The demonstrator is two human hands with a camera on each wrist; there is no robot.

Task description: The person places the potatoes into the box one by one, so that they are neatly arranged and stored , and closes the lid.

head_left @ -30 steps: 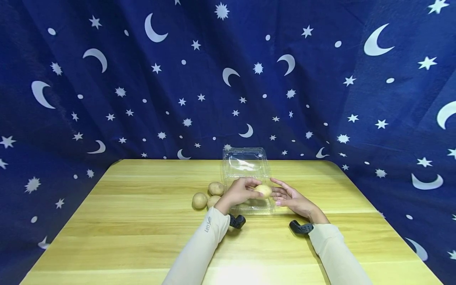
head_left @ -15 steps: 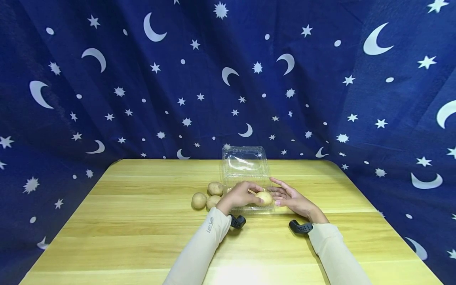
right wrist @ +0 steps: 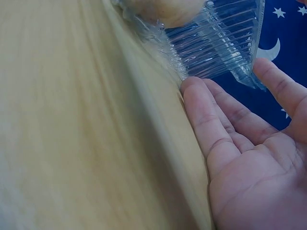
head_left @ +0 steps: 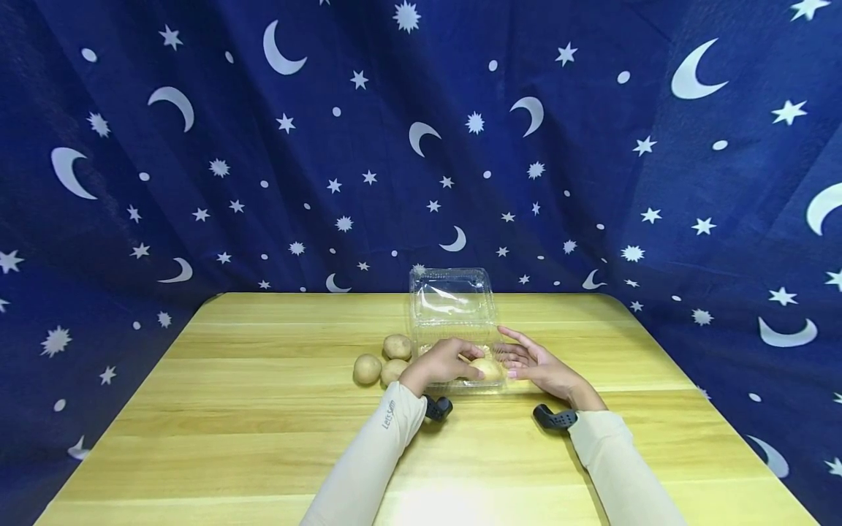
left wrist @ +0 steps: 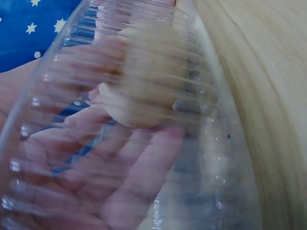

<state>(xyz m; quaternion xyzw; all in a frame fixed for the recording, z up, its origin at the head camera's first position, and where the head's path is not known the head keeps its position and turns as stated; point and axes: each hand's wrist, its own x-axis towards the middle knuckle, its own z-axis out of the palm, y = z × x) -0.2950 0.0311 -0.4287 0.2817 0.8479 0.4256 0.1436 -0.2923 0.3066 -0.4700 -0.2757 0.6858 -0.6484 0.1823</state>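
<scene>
My left hand (head_left: 447, 361) reaches into a clear plastic clamshell container (head_left: 460, 386), whose lid (head_left: 454, 298) stands raised at the back. Its fingers and thumb hold a pale potato (head_left: 487, 370) low inside the container's right front part. Through the ribbed wall, the left wrist view shows this potato (left wrist: 151, 72), blurred. My right hand (head_left: 542, 371) stays at the container's right side with fingers extended. In the right wrist view, fingertips of the right hand (right wrist: 244, 139) are at the container's ribbed wall (right wrist: 216, 43). My left hand hides much of the container's inside.
Three potatoes lie together left of the container: one at the far side (head_left: 397, 346), one at the left (head_left: 367, 370), and one partly behind my left wrist (head_left: 392, 372). The wooden table (head_left: 263, 438) ends at a blue star-patterned curtain (head_left: 368, 146).
My left hand has lowered the potato from above the container down into its right front part. My right hand has hardly moved.
</scene>
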